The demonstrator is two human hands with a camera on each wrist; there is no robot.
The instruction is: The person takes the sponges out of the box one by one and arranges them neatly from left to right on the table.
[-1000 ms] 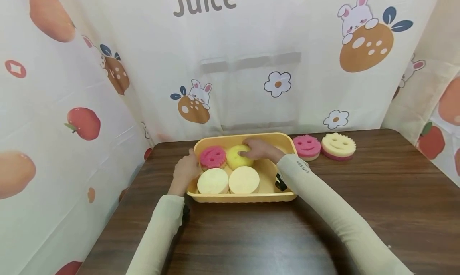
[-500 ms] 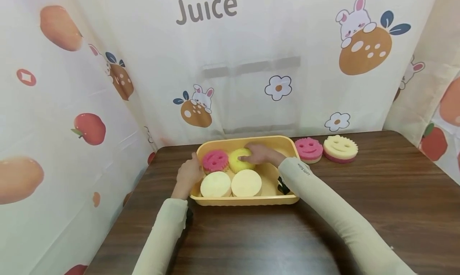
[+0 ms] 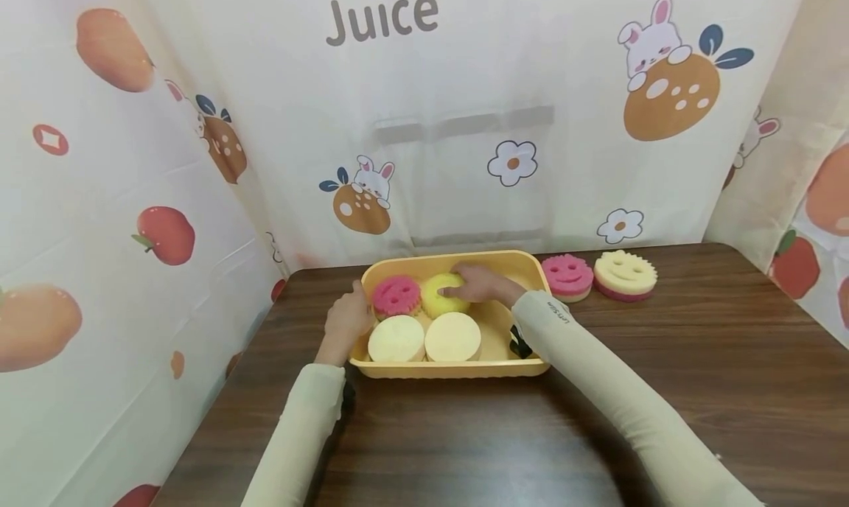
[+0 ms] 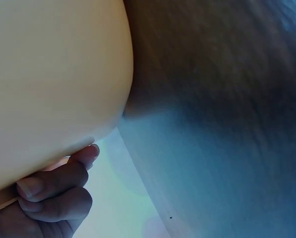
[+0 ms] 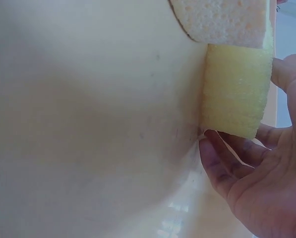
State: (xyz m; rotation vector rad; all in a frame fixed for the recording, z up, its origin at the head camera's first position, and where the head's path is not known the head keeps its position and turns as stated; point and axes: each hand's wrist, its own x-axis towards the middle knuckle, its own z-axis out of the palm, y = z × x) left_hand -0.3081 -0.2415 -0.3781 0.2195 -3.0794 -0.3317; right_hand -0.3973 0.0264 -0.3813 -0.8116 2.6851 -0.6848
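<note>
Hardly anything has shifted in the last second: I see the right hand (image 3: 480, 283) still gripping the yellow, round foam sponge (image 3: 438, 303) inside the pale-yellow, rectangular plastic tray (image 3: 451, 371), while the left hand (image 3: 348, 319) holds the tray's left wall. Left of the right-hand grip sits a pink, scalloped smiley sponge (image 3: 396, 295); on the grip's near side, two round, cream-topped sponges (image 3: 396, 338). With that grip unreleased, I'd judge the yellow sponge's handling unfinished

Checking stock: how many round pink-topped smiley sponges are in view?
2: one pink-topped smiley sponge back left inside the yellow plastic tray; the second sponge right of the tray on the brown wood-grain table.
</note>
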